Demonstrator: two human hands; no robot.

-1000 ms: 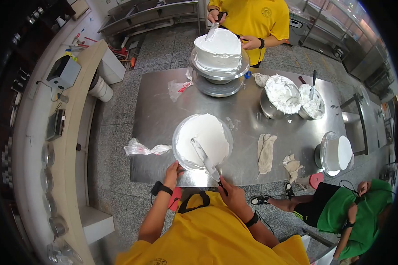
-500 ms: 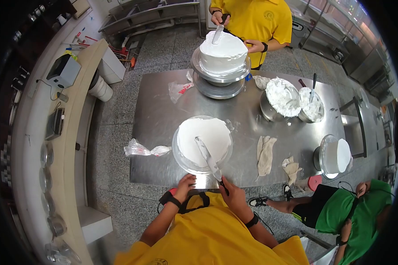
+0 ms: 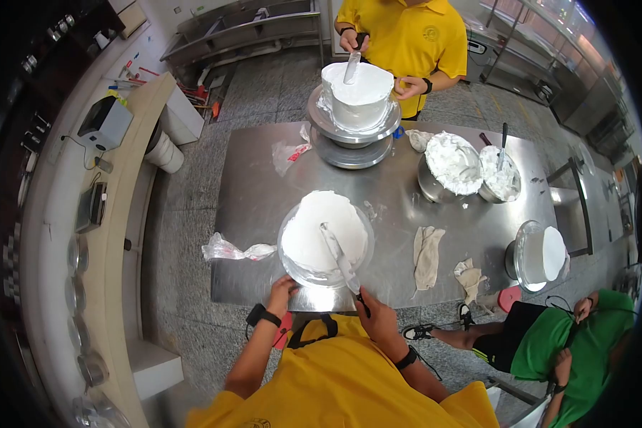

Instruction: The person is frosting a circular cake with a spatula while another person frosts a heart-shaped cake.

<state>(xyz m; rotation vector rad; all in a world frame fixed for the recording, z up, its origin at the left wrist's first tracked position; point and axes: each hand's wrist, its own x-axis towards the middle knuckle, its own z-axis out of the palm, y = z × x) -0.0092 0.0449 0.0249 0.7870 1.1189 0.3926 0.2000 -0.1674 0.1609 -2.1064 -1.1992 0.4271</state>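
Note:
My right hand (image 3: 379, 316) is closed around the black handle of an icing spatula (image 3: 341, 258). Its cream-smeared blade lies over the top of a white cream-covered cake (image 3: 322, 230), the tip near the cake's middle. Beneath the cake is a round turntable (image 3: 292, 267) at the near edge of the steel table. My left hand (image 3: 281, 294) has its fingers stretched out at the turntable's lower left rim, apparently touching it; they hold nothing. Left of the turntable lies a crumpled clear plastic piping bag (image 3: 237, 249).
Across the steel table (image 3: 257, 185), a co-worker in yellow holds a spatula (image 3: 352, 69) on another cake (image 3: 360, 107). Bowls of cream (image 3: 453, 165) stand at the right, with cloths (image 3: 427, 257) nearer me. A third cake (image 3: 549, 254) sits by the right edge, near a person in green.
My left hand has moved up and left to the turntable's rim. The cake's uneven outline has turned. My right hand and spatula stay nearly in place, and the view has shifted slightly.

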